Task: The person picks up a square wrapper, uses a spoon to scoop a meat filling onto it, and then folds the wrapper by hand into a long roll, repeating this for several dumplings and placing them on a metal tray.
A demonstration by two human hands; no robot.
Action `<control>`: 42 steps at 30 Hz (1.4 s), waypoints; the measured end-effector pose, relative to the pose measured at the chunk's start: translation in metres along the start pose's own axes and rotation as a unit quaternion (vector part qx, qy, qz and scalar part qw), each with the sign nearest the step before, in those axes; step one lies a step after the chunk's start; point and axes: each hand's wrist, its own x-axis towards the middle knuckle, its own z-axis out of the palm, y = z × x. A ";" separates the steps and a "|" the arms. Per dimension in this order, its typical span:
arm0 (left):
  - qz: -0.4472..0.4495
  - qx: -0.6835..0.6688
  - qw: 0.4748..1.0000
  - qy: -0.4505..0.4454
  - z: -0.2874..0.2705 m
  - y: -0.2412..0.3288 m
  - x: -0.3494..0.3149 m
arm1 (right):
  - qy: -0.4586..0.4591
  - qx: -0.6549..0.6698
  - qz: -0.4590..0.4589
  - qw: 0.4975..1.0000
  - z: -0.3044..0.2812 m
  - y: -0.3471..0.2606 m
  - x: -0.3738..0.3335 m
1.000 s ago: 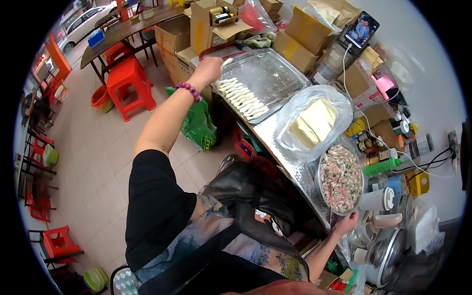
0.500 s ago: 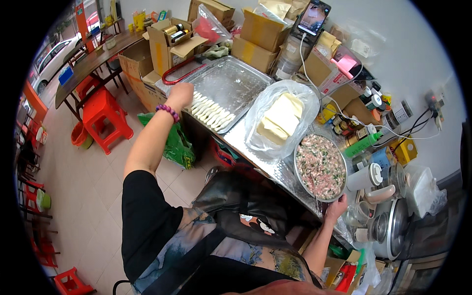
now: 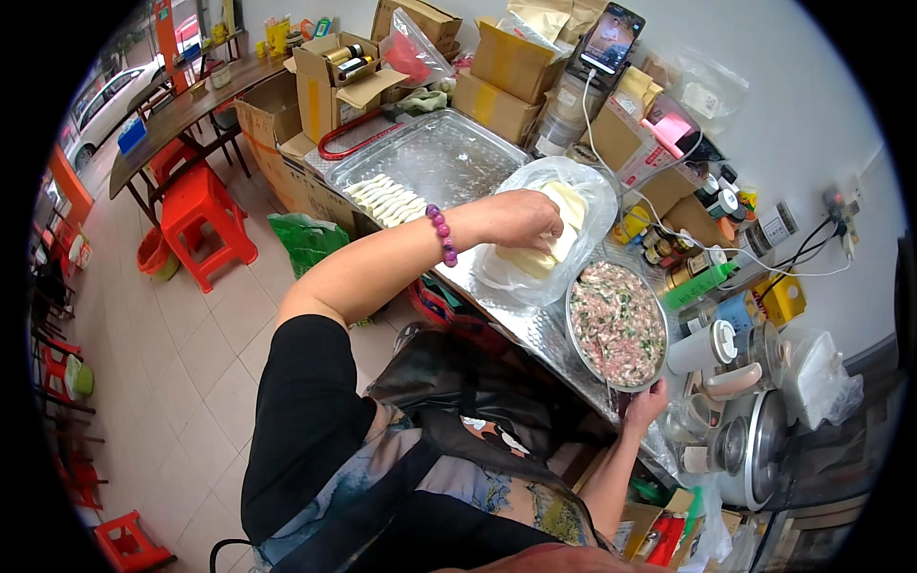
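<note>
My left hand [image 3: 523,222], with a purple bead bracelet at the wrist, reaches across to a stack of pale yellow dough wrappers [image 3: 568,205] in an open clear plastic bag [image 3: 597,181]. Its fingertips are pinched together at the top wrappers. At the near rim of a round metal bowl of minced meat with chopped greens [image 3: 618,325], my right hand [image 3: 647,403] is closed; what its fingers grip is hidden. On a rectangular metal tray [image 3: 449,143], several folded white dumplings [image 3: 387,199] lie in a row along the near left side.
Cardboard boxes [image 3: 506,62] and a propped phone [image 3: 611,40] line the back. Jars, a white cup [image 3: 702,349] and a lidded pot [image 3: 764,449] crowd the right. Red stools [image 3: 205,224] and a green bag [image 3: 308,244] stand on the floor at left.
My left hand has moved right, from the dumplings at the tray's left side to the stack of wrappers. My right hand has stayed by the bowl's near rim.
</note>
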 end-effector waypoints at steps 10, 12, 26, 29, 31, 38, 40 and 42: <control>-0.092 -0.033 0.993 -0.068 -0.003 -0.001 0.016 | 0.004 -0.023 -0.010 1.000 0.001 -0.010 -0.001; -0.066 0.009 0.997 -0.048 0.001 -0.001 0.014 | 0.004 -0.022 -0.005 1.000 0.001 -0.009 -0.001; -0.114 -0.004 0.988 0.107 0.004 -0.002 0.012 | 0.008 0.025 0.002 1.000 0.000 -0.001 0.000; -0.182 -0.106 0.958 0.196 0.008 -0.021 0.010 | 0.003 0.030 0.018 0.999 0.000 -0.007 -0.001; -0.230 -0.246 0.920 0.199 0.006 -0.035 0.006 | 0.000 0.030 0.021 0.999 0.000 -0.007 -0.001; -0.124 -0.831 0.463 0.282 0.003 -0.037 -0.013 | -0.002 0.012 0.004 1.000 -0.003 0.006 0.002; -0.133 -0.832 0.443 0.305 0.007 -0.030 -0.017 | -0.002 0.006 0.001 1.000 -0.002 -0.001 0.001; -0.169 -0.819 0.432 0.338 0.017 -0.023 -0.019 | -0.003 0.008 0.004 1.000 0.002 -0.008 0.000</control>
